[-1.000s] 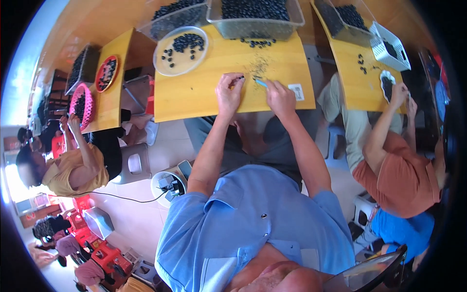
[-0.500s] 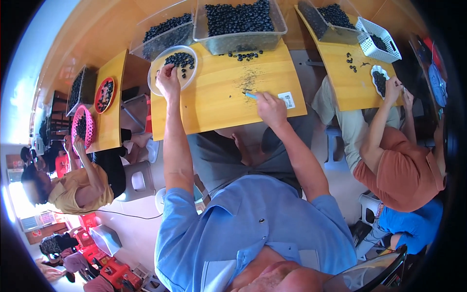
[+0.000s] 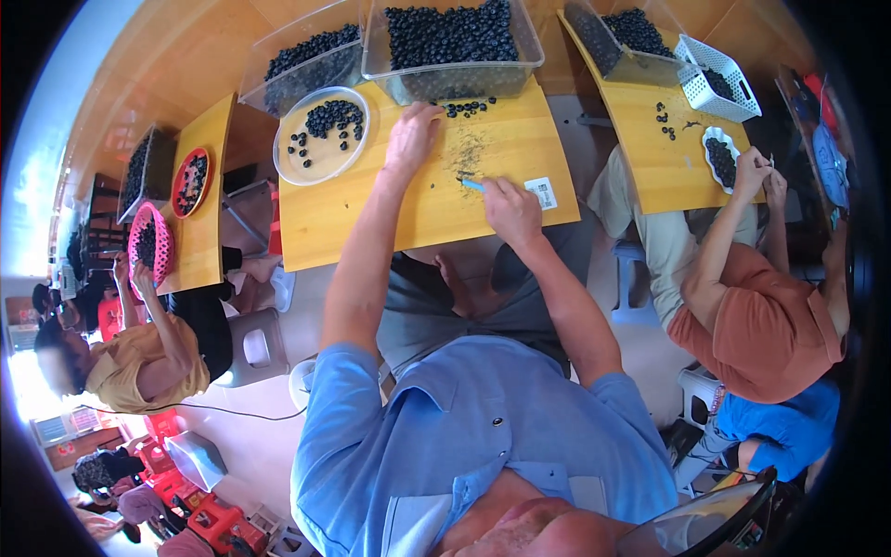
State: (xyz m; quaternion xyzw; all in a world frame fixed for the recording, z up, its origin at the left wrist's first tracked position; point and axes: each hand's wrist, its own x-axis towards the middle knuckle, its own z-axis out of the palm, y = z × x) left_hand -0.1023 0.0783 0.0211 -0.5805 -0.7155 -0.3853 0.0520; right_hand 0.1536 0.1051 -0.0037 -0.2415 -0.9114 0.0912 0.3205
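My left hand (image 3: 413, 135) reaches to the loose small dark round pieces (image 3: 467, 109) at the foot of a clear plastic tub. Its fingers are drawn together at the left end of that row; what they pinch, if anything, is hidden. In my right hand (image 3: 513, 210) is a small blue-handled tool (image 3: 471, 185), its short dark tip pointing left over the table. Dark crumbs (image 3: 467, 153) are scattered on the wood just beyond the tip. A round clear shallow tray (image 3: 320, 172) with many dark pieces stands left of my left hand.
The clear tub (image 3: 453, 82) full of dark pieces stands at the table's (image 3: 371, 227) far edge, beside another tub (image 3: 311, 65). A white label card (image 3: 541, 193) lies right of my right hand. People work at tables on both sides, with a pink basket (image 3: 162, 241) and white basket (image 3: 719, 79).
My left hand has left the round tray and moved right to the loose pieces by the tub. Pieces in the tray are more spread. My right hand stays nearly in place with the tool.
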